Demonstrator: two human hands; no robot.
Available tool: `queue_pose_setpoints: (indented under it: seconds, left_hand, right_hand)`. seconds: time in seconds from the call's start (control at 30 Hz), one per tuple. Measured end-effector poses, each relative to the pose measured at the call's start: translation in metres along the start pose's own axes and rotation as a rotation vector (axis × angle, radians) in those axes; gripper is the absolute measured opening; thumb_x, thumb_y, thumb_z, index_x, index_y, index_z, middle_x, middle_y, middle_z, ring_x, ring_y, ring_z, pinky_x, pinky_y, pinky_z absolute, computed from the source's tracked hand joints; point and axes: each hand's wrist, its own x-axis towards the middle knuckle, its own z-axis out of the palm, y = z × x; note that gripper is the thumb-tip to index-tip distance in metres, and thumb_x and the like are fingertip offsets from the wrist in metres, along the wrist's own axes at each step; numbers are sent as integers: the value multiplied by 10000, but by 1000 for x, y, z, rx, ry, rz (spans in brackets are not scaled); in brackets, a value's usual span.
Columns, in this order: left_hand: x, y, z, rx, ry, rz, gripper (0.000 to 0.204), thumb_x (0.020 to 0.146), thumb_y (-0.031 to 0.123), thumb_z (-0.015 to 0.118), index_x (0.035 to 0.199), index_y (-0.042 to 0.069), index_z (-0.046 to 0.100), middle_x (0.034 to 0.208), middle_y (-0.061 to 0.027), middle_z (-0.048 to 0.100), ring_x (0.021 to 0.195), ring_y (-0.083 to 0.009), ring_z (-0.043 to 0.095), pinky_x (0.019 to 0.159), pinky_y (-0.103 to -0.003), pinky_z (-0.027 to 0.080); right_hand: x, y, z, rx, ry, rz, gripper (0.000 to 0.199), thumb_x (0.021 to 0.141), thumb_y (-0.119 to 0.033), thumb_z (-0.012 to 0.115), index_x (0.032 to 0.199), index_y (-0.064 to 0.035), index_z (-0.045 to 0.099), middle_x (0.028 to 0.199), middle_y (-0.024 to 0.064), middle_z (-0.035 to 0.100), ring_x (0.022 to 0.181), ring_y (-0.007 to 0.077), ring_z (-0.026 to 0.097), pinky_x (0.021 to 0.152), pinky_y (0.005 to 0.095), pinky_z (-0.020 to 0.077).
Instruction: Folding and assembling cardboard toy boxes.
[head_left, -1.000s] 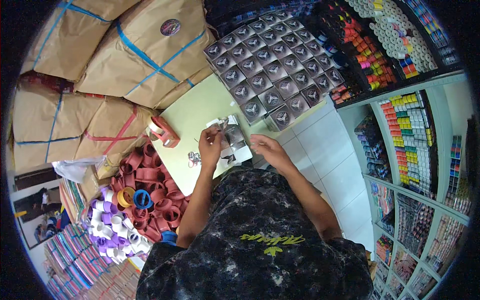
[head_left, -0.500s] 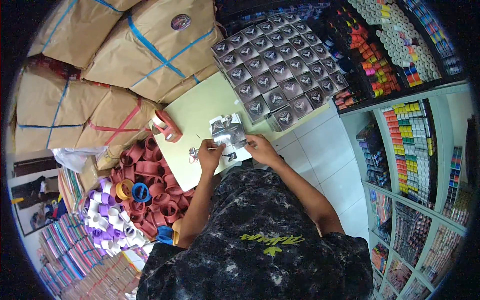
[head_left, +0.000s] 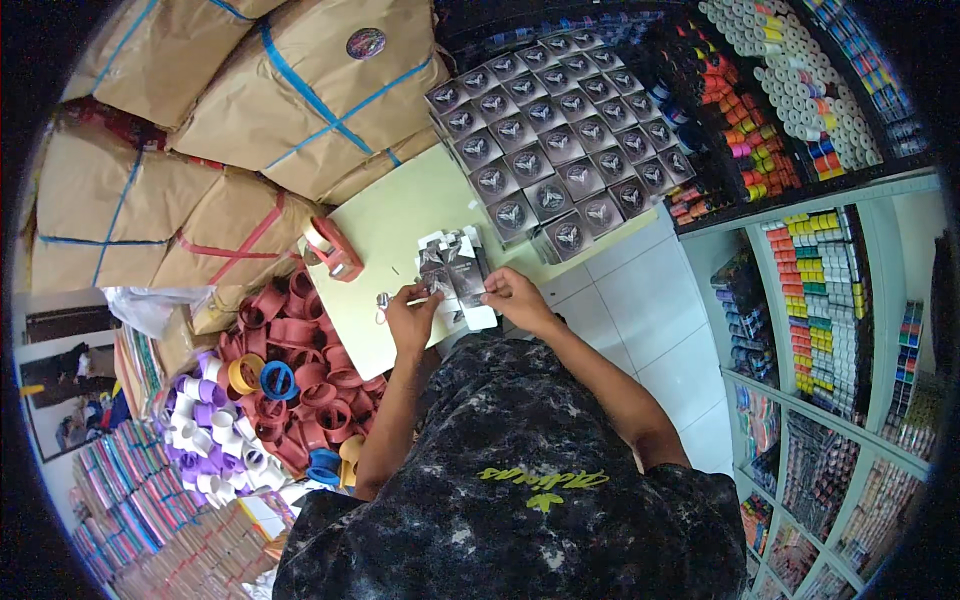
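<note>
A dark grey cardboard box blank with white flaps lies partly unfolded at the table's near edge, between my hands. My left hand pinches its left side, fingers bent over the printed panel. At the right edge, the thumb and fingers of my right hand close on the card. Beside my left fingers is a small shiny metal item with a reddish part, too small to name. Farther left on the table stands a red tape dispenser with a roll of pale tape.
Finished-looking dark boxes stand in tight rows on the pale table. Big brown wrapped parcels fill the far left. Below them is a heap of red plastic rings. Thread spools crowd the shelves at right.
The box blank has turned and spread flatter, showing more white flaps near and far. My left hand has shifted slightly left and nearer; my right has moved a little left.
</note>
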Motion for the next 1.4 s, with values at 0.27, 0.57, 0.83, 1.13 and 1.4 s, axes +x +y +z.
queue_pose_setpoints:
  seconds: [0.27, 0.57, 0.83, 1.13, 1.4]
  left_hand:
    - [0, 17, -4, 211, 29, 115, 460, 842, 307, 786, 1127, -49, 729, 983, -201, 763, 875, -272, 753, 811, -350, 575]
    - [6, 14, -3, 227, -10, 38, 449, 859, 363, 762, 1089, -22, 753, 983, -185, 766, 917, -299, 750, 837, -364, 569]
    - [8, 10, -3, 200, -31, 17, 475, 855, 363, 765, 1137, -19, 737, 1013, -178, 766, 950, -289, 745, 863, -353, 560]
    - [10, -4, 1, 200, 40, 171, 375, 882, 280, 760, 1081, -37, 751, 900, -149, 775, 639, -171, 719, 667, -309, 558]
    - [6, 2, 4, 53, -52, 53, 224, 868, 222, 737, 932, 11, 770, 926, -135, 772, 895, -232, 746, 849, -325, 563]
  right_hand:
    - [-7, -15, 1, -57, 53, 27, 295, 854, -155, 782, 1069, -11, 640, 1011, 101, 696, 872, 194, 683, 778, 346, 560]
    - [-9, -12, 5, -69, 85, -6, 379, 837, -190, 811, 1112, -9, 623, 1025, 116, 703, 894, 201, 691, 803, 347, 568]
    - [-12, -16, 1, -75, 15, 55, 437, 863, -238, 804, 1171, 8, 616, 1090, 111, 685, 956, 184, 674, 851, 326, 555]
    - [-16, -31, 0, -40, -18, 141, 463, 875, -245, 796, 1213, 14, 613, 1087, 113, 702, 955, 178, 687, 833, 331, 550]
    - [-15, -25, 0, -5, -23, 132, 398, 885, -184, 783, 1197, -9, 611, 1028, 80, 705, 916, 156, 692, 800, 320, 555]
